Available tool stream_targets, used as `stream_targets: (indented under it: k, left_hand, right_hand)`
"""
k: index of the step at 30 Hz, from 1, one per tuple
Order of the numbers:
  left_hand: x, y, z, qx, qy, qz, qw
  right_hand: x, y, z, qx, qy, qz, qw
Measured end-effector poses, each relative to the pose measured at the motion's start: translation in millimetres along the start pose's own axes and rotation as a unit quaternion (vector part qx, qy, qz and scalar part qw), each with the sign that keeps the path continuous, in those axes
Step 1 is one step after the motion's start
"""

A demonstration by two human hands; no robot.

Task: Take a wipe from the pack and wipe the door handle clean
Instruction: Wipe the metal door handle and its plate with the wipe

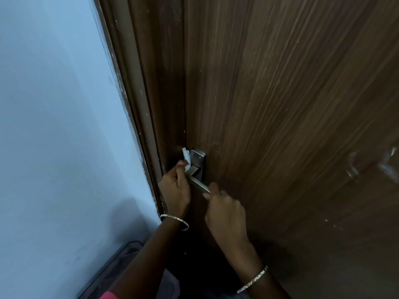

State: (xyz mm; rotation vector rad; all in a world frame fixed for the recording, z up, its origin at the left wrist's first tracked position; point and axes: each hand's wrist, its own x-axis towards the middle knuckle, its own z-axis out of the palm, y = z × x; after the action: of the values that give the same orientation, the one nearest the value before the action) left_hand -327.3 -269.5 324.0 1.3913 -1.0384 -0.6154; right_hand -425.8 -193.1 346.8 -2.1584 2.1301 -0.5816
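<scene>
The left hand (174,188) pinches a crumpled white wipe (186,159) against the metal lever door handle (197,180) on the brown wooden door (280,104), beside its backplate; the right hand (224,212) has its fingers closed on the lever's free end
</scene>
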Motion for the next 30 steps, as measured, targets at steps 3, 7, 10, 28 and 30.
stream_targets:
  k: [3, 7, 10, 28, 30]
  left_hand:
    - [-5.0, -5.9, -3.5, -0.045, -0.010, -0.068, 0.997]
    - [-7.2, -16.6, -3.4, -0.107, -0.039, -0.219, 0.969]
    - [-3.6, -11.8, -1.3, -0.236, -0.050, -0.343, 0.908]
    - [-25.5, 27.7, -1.2, 0.067, -0.071, 0.167, 0.981]
    - [-36.7, 26.9, 1.5, 0.077, -0.086, 0.184, 0.976]
  right_hand:
    - [0.4, 0.0, 1.6, -0.009, 0.006, 0.001, 1.000]
    - [0.7, -0.5, 3.3, -0.008, 0.000, 0.002, 1.000]
    - [0.8, 1.0, 4.9, -0.009, -0.001, 0.004, 1.000]
    - [-1.0, 5.7, 8.3, 0.018, -0.037, 0.030, 0.999]
    - [-1.8, 7.3, 15.0, 0.009, -0.029, 0.023, 0.999]
